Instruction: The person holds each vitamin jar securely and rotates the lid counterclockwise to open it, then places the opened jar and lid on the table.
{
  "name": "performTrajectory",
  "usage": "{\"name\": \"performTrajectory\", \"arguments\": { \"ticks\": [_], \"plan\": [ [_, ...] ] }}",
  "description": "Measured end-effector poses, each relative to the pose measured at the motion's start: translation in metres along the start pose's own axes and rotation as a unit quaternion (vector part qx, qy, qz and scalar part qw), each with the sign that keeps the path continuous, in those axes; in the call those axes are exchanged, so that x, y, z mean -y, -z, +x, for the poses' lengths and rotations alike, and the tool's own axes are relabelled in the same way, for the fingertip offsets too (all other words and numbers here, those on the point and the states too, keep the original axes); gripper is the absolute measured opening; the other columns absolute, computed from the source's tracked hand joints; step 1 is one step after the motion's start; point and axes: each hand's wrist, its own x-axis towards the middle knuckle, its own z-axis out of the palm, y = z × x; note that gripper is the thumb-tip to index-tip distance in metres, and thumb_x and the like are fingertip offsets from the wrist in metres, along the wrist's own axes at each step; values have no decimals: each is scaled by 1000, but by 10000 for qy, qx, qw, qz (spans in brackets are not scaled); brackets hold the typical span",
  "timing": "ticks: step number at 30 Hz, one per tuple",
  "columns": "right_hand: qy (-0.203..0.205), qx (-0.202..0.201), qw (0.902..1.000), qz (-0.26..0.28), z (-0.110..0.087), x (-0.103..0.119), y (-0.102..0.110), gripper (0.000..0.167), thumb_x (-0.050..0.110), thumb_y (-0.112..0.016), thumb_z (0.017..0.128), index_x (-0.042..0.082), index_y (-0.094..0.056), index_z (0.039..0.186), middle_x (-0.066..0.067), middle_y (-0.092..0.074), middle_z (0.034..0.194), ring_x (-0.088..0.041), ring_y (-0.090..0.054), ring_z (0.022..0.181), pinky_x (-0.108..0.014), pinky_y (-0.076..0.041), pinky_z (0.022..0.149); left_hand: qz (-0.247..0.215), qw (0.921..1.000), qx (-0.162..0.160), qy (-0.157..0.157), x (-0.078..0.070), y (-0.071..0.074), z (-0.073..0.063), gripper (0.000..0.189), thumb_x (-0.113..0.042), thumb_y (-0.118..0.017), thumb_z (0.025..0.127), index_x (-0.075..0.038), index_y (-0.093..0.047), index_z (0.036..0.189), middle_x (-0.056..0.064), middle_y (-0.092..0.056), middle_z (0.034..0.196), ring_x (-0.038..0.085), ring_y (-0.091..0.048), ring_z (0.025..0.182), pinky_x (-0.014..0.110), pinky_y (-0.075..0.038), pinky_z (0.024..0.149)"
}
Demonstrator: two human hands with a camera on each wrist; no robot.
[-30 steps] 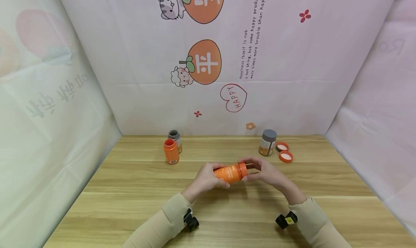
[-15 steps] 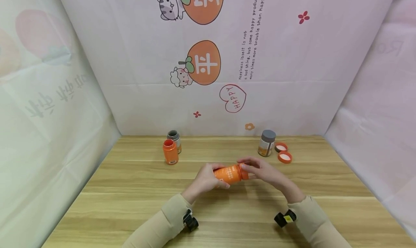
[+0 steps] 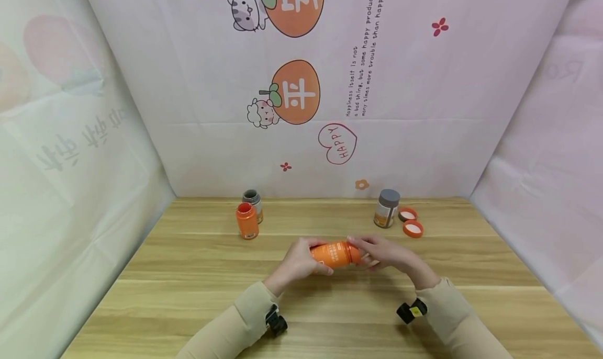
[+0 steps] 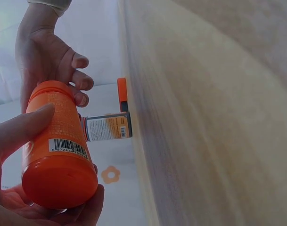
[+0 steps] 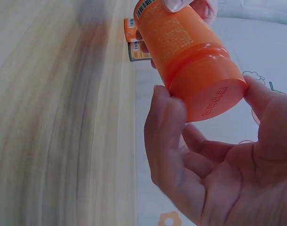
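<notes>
Orange supplement bottle (image 3: 331, 255) is held clear of the worktop (image 3: 212, 296), tipped nearly on its side, cap end toward the right hand (image 3: 388, 251). Left hand's (image 3: 298, 262) grip is wrapped round the body, thumb on the near side. Right hand's grip is part-closed on the orange cap (image 5: 204, 96) – thumb on one edge, fingers curled at the opposite one; can't tell how firm the hold is, some fingertips blurred.

Progress, judging by how things lie: two containers uncapped, two lids off. Not off yet – the held bottle's cap, seated on the neck as far as visible, and the grey lid (image 3: 389, 195) on its jar. Can't tell if the cap's thread is loosened.

Around the held bottle: beyond it & to its left, an uncapped orange bottle (image 3: 247, 222) stands upright, w/ an uncapped grey-necked jar (image 3: 253, 198) just behind. Beyond it & to its right, the grey-lidded jar (image 3: 383, 215) stands upright; farther right, a dark-sided lid (image 3: 408, 214) and an orange lid (image 3: 413, 228), white liners up. Printed backdrop cloth (image 3: 414, 113) well beyond.
</notes>
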Motion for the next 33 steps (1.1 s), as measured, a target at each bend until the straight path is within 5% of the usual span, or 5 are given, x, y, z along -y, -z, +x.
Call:
{"name": "performTrajectory", "arguments": {
  "ticks": [11, 21, 33],
  "plan": [
    [10, -85, 9998, -155, 2, -3, 1, 59, 48, -52, 93, 1, -50, 129, -12, -63, 105, -23, -66, 87, -42, -55, 76, -7, 10000, -3, -60, 1, 0, 1, 56, -11, -88, 58, -11, -69, 111, 2, -67, 100, 14, -56, 85, 31, -48, 73],
    [477, -188, 9987, -60, -4, -3, 3, 56, 35, -65, 88, 5, -48, 132, -20, -54, 125, -22, -63, 95, -49, -52, 84, -131, 9998, 55, 138, 3, 0, 2, 58, -11, -88, 60, -11, -67, 114, 2, -65, 102, 17, -56, 87, 33, -48, 73],
    [932, -298, 9952, 8, -8, -7, 5, 59, 20, -76, 79, 6, -50, 130, -23, -48, 132, -28, -59, 106, -43, -52, 86, -103, 9998, 56, 133, 1, -1, 1, 59, -11, -88, 60, -11, -66, 115, 2, -65, 103, 16, -56, 87, 33, -48, 75]
  ]
}}
